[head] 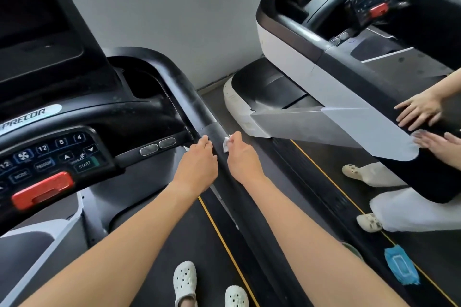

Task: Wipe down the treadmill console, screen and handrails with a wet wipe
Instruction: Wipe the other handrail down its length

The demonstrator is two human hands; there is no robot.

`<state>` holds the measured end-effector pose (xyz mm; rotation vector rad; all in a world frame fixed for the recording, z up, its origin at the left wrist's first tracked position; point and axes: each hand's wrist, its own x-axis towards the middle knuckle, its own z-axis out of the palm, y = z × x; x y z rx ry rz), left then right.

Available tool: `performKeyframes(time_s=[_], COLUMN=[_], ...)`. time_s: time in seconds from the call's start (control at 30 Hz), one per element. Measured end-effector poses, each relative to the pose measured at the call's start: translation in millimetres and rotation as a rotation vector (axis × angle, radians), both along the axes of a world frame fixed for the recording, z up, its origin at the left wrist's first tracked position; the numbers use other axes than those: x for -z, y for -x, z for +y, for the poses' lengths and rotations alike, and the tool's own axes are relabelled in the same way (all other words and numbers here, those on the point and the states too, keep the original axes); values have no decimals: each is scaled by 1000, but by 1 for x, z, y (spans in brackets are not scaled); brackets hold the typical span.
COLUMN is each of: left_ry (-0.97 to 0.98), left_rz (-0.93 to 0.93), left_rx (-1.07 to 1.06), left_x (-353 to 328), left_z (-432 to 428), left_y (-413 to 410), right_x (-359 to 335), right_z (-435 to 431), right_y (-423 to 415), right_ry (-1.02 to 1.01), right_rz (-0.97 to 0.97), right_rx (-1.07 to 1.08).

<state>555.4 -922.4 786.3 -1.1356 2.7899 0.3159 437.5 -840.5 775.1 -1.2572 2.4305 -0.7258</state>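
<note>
one wipe [225,145] pinched by right hand [243,158]

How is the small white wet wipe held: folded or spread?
Folded: the small white wet wipe shows only as a bunched scrap pinched in the right hand.

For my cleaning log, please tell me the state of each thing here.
wet wipe: crumpled, pinched by right hand, at the handrail.
left hand: fingers touch the handrail.
screen: dark.
wipe pack: lying flat, untouched.
</note>
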Motion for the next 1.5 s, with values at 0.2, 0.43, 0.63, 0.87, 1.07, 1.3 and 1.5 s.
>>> performKeyframes(time_s=[0.2,0.43,0.63,0.87,1.07,1.3,1.5], left_ry=[-31,-10,-18,-70,-92,-107,-147], left_rz=[21,9,22,81,85,178,194], left_rx=[-47,-39,-55,-87,-103,-99,-121], left_x=[-2,-4,0,-13,-13,-13,-14], left_z=[2,5,3,7,7,13,15], left_y=[2,3,0,1,-2,-5,-8], right_x=[2,-14,-3,-12,-3,3,0], right_z=[27,-13,21,-27,-33,-35,-37], right_y=[3,18,13,25,25,34,31], right_ry=[7,25,29,68,83,29,9], right_rz=[26,-242,-223,-362,-388,-323,-179], right_rx=[-54,-57,-105,-44,-10,-24,-130])
